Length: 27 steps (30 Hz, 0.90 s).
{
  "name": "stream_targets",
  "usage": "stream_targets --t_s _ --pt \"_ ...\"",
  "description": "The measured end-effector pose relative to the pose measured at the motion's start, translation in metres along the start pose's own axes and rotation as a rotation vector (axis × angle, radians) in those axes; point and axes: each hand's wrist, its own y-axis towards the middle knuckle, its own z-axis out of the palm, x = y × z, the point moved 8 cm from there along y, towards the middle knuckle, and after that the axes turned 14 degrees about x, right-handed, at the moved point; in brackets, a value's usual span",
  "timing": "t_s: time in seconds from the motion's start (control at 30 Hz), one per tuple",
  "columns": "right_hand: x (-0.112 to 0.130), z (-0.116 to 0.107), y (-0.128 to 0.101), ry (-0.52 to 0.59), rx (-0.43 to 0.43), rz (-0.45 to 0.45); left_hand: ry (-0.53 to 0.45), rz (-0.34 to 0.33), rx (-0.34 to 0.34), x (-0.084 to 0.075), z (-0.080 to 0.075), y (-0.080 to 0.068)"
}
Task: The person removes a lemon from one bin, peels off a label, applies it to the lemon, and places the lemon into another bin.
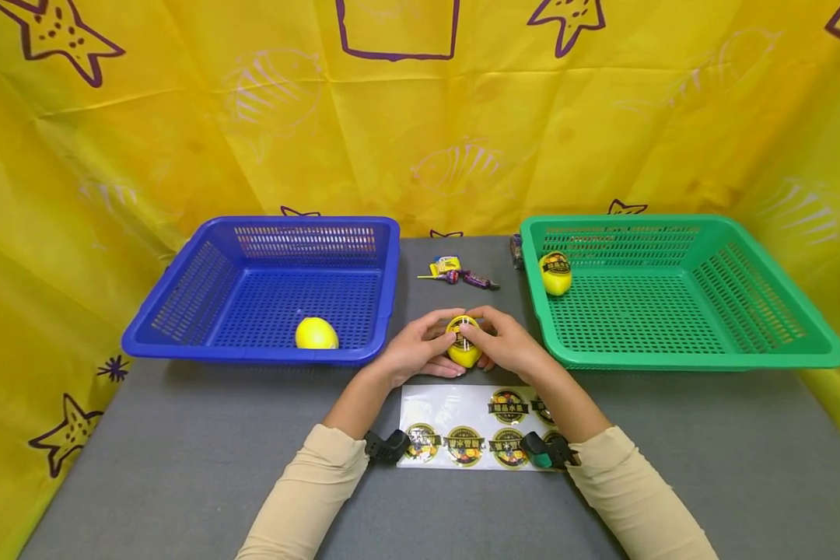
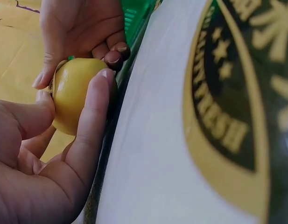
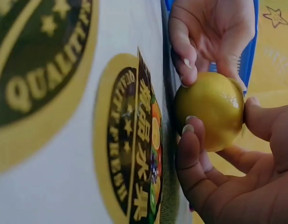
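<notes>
Both hands hold one yellow lemon just above the grey table, between the two baskets. My left hand grips the lemon from its left side with thumb and fingers. My right hand pinches the lemon from the right, thumb on a round black-and-gold sticker on top. A white sticker sheet with several round labels lies in front of the hands. One bare lemon lies in the blue basket. A labelled lemon lies in the green basket.
A few wrapped candies lie on the grey table behind the hands, between the baskets. A yellow patterned cloth hangs behind and on both sides.
</notes>
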Motion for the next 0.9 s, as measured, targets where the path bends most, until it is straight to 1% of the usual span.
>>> stream_targets --t_s 0.23,0.4,0.53,0.67,0.77,0.9 --pt "-0.004 -0.002 0.001 0.084 -0.01 -0.003 -0.066 -0.021 -0.025 0.006 -0.006 0.001" --pt "-0.01 -0.003 0.001 0.185 -0.016 0.015 -0.107 -0.05 -0.046 0.009 -0.008 0.001" --pt "-0.015 -0.003 0.002 0.28 -0.019 0.023 -0.119 -0.048 -0.05 0.01 -0.009 0.001" --pt "-0.019 -0.004 0.003 0.347 -0.014 0.008 -0.132 -0.031 -0.026 0.008 -0.008 0.001" --pt "-0.019 -0.004 0.003 0.371 -0.01 -0.004 -0.139 -0.023 0.0 0.007 -0.008 0.0" --pt "-0.02 -0.003 0.003 0.391 -0.014 0.003 -0.11 -0.015 0.036 0.004 -0.007 -0.001"
